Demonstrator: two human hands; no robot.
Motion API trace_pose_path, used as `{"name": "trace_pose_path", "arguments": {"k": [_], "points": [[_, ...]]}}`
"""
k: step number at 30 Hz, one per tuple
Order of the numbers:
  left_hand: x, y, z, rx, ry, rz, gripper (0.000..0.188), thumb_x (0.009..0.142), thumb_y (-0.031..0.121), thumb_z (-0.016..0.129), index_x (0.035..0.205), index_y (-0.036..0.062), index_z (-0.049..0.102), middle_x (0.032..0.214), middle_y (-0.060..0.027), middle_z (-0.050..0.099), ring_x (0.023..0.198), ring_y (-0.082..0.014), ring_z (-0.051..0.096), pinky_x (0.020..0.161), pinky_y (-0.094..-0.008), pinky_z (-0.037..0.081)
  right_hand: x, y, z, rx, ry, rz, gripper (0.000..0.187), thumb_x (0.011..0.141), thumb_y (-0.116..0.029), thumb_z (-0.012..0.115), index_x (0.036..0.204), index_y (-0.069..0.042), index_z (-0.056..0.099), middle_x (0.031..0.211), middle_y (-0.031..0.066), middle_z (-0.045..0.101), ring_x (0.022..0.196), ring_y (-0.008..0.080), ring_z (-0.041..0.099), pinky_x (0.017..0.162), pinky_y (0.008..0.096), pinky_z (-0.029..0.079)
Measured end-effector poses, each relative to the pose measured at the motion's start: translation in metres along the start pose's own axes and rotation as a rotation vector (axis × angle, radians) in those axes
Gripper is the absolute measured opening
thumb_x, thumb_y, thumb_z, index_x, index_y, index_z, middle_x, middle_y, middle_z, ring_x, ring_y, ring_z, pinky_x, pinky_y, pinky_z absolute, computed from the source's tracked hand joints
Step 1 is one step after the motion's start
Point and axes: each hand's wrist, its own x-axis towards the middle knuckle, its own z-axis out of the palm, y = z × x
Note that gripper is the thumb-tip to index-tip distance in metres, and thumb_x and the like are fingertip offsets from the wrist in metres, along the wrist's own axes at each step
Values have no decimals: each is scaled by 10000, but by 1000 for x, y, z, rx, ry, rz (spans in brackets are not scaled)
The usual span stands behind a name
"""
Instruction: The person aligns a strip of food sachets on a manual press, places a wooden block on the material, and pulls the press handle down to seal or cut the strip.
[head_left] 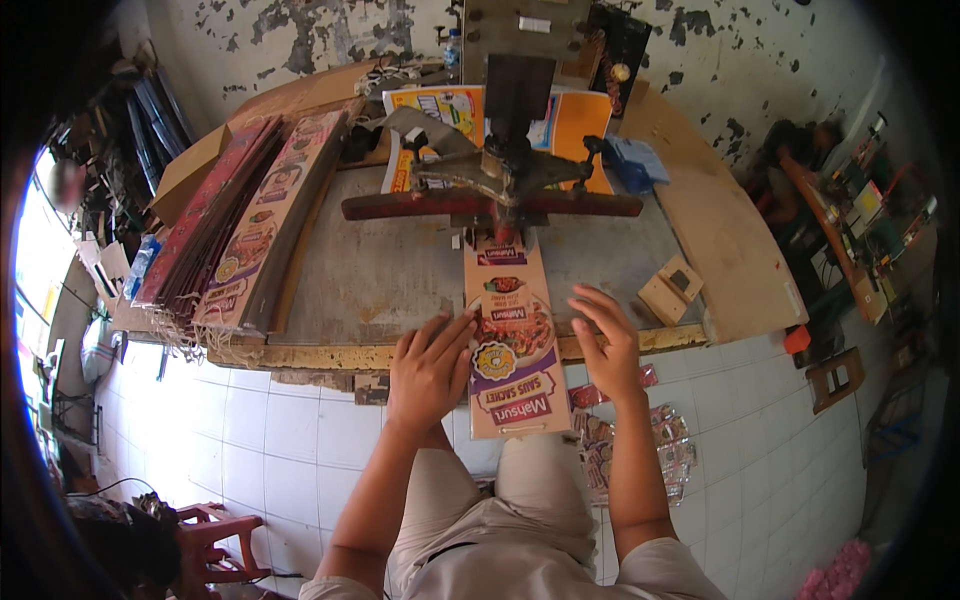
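Observation:
A long printed card strip (517, 325), tan and purple with food pictures, lies lengthwise before me. Its far end runs beneath the head of a metal press (505, 175) with a dark red crossbar; that end is partly hidden. The near end juts over the table's front edge, above my lap. My left hand (432, 365) lies flat with fingers stretched, fingertips at the strip's left edge. On the other side, my right hand (610, 345) is held apart from the strip, thumb and fingers spread, holding nothing.
Stacks of similar printed strips (270, 215) and dark red strips (205, 215) stand at the table's left. A small wooden block (671, 290) sits at the right. Behind the press are printed sheets (585, 120) and a blue packet (637, 163). Shiny packets (670, 450) lie on the tiled floor.

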Motion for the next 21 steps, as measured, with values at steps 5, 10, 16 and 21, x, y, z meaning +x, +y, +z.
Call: {"name": "trace_pose_path", "arguments": {"k": [5,10,16,21], "points": [[-31,5,11,52,70,-31,461,963,141,678,1420,134,737,1551,1,682,1434,-269,599,1185,-481,390,-4,30,-60,-317,286,48,302,1028,-66,730,1329,-34,747,1418,121,685,1386,334,627,1142,470,530],[-47,2,30,100,166,-25,519,928,140,720,1446,147,717,1559,-10,674,1464,-262,567,1209,-470,353,-8,48,-91,-389,164,195,342,1032,-114,751,1361,-25,724,1421,138,663,1368,351,621,1139,469,524],[-46,-7,37,197,240,37,518,867,166,758,1384,196,763,1542,53,685,1419,-189,593,1171,-396,355,-7,49,-101,-437,15,178,405,1002,-152,800,1377,-22,718,1430,146,655,1332,365,625,1144,467,513],[-48,-7,36,172,221,33,529,869,170,763,1397,189,751,1537,46,688,1416,-199,594,1163,-398,365,-9,50,-102,-355,45,149,508,976,-162,829,1446,-43,676,1453,155,653,1380,359,607,1171,468,500]]}}
